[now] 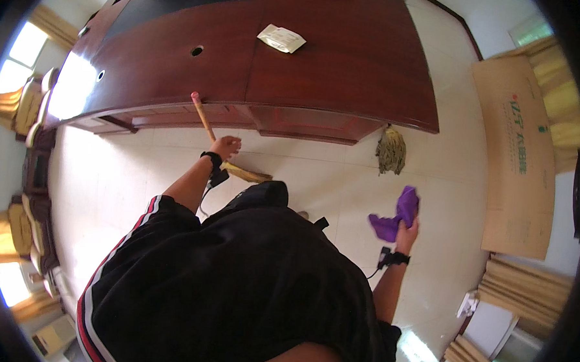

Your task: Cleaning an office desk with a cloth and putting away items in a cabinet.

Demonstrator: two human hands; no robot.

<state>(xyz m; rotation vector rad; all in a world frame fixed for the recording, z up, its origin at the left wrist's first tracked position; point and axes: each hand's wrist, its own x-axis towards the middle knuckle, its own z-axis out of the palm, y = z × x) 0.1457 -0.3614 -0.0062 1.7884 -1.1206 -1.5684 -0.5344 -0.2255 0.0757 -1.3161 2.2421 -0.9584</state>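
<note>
My right hand (408, 233) grips a purple cloth (399, 216), whose loose folds hang out on both sides, above the pale floor. My left hand (227, 147) is in front of a broom, its fingers loosely bent and apart with nothing visible in them. The broom's wooden handle (204, 116), with a pink end, leans toward the front edge of a red-brown wooden desk (333, 81). Part of the handle is hidden behind my left hand and wrist. The broom's straw bristles (247, 173) rest low near the floor. Both wrists wear black bands with small wired devices.
On the desktop lies a white packet (282, 38) bearing writing. A second straw broom head (391, 150) shows below the desk's right front edge. A large flat cardboard piece (519, 157) leans by the right wall. Cushioned seats (31, 106) line the left wall, with curtains (523, 290) at the right.
</note>
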